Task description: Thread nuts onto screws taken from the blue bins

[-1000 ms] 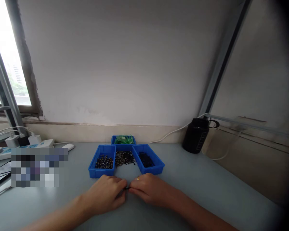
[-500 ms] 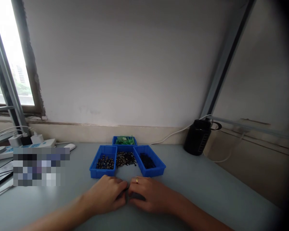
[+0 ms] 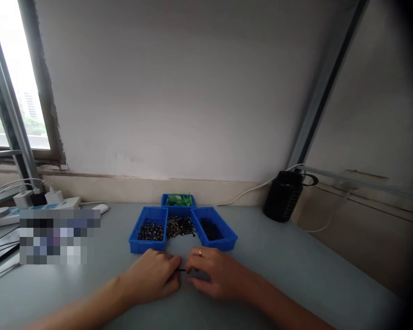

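My left hand (image 3: pixel 154 276) is closed, thumb and fingers pinching a thin dark shaft that looks like a black screw (image 3: pixel 181 270). The shaft points right, toward the curled fingertips of my right hand (image 3: pixel 216 274), which has a gold ring. These fingertips are drawn together by the shaft's end; whatever they pinch is hidden. Just beyond my hands, a left blue bin (image 3: pixel 147 247) holds small shiny metal pieces. A right blue bin (image 3: pixel 220 246) contains small black parts. Between the bins lies a pile of dark screws (image 3: pixel 181 226) on the grey table.
Behind the pile stands a third blue bin (image 3: pixel 181 211) with green packets (image 3: pixel 179 200). A black bottle (image 3: pixel 282 197) is at the right, by the wall. On the left are a white power strip (image 3: pixel 67 205), cables, a white mouse (image 3: pixel 103 208) and a blurred-out patch.
My right hand has shifted slightly right and up, opening a gap between the hands. The dark shaft now shows in that gap. My left hand has barely moved.
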A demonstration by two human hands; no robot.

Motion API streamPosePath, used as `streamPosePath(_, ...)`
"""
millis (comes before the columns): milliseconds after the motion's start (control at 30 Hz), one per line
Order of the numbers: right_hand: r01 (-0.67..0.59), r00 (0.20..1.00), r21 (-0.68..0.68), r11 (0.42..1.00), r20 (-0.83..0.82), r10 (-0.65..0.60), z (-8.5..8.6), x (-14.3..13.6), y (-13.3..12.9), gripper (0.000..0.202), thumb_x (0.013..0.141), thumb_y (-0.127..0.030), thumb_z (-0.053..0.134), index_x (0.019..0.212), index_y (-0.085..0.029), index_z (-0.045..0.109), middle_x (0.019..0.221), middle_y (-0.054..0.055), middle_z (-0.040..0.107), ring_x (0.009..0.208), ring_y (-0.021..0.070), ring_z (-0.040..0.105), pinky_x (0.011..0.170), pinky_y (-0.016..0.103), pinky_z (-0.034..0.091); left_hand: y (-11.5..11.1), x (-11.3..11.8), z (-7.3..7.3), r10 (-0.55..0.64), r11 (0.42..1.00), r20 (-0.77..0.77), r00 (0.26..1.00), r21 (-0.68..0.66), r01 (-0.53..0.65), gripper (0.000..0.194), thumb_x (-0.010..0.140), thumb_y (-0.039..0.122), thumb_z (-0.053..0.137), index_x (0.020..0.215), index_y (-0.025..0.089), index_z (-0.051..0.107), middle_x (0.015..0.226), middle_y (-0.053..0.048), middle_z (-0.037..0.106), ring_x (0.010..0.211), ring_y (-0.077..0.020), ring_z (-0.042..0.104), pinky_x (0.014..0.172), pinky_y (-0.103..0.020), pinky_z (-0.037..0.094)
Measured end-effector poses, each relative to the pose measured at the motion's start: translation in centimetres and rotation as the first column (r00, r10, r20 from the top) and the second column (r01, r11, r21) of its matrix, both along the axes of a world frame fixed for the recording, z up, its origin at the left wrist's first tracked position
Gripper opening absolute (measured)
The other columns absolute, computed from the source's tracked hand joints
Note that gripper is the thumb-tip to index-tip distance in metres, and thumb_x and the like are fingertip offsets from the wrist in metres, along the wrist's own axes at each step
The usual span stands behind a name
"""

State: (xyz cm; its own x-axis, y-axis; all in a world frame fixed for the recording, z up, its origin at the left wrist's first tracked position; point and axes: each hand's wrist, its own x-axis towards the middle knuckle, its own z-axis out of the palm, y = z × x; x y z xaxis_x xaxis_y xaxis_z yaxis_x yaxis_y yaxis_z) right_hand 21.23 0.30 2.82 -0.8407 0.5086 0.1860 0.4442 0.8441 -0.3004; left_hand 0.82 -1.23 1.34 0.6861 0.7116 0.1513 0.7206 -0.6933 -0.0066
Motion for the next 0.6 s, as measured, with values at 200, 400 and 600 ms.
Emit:
streamPosePath(200,-0.022,0.999,-0.019,1.0,0.031,0.023,-0.4,-0.1,-0.1,0.016,0.079,-0.021,0.056,0.095,-0.019,0.06,0.095,0.004,0.059,0.085,0.0165,0.056,0.076,0.025,0.041,-0.1,-0.1,0.1,0.012,1.0,-0.002,1.0,-0.027,-0.012,0.005,0.079,0.02,0.047,0.08,0.019,0.052,0.075,-0.002,0.065,0.067,-0.0213,0.064,0.058,-0.028,0.046)
streamPosePath(400,-0.055,0.996,0.041,0.998,0.074,0.051,-0.8,-0.4,0.0,0.014,0.085,-0.023,0.05,0.093,-0.017,0.06,0.088,0.004,0.06,0.081,0.0159,0.056,0.072,0.024,0.042,-0.1,0.0,0.0,0.006,1.0,-0.001,1.0,-0.008,-0.006,0.004,0.081,0.021,0.048,0.08,0.019,0.052,0.075,-0.001,0.065,0.066,-0.0214,0.064,0.056,-0.027,0.046)
streamPosePath(600,0.032,0.996,0.257,0.966,-0.085,-0.01,0.3,0.5,0.8,0.018,0.088,-0.022,0.044,0.09,-0.017,0.061,0.087,0.006,0.062,0.081,0.0174,0.055,0.072,0.027,0.043,-0.1,-0.1,0.0,0.077,0.997,-0.039,0.996,0.032,-0.076,0.015,0.087,0.029,0.042,0.083,0.019,0.052,0.075,-0.004,0.066,0.068,-0.0231,0.065,0.058,-0.029,0.048)
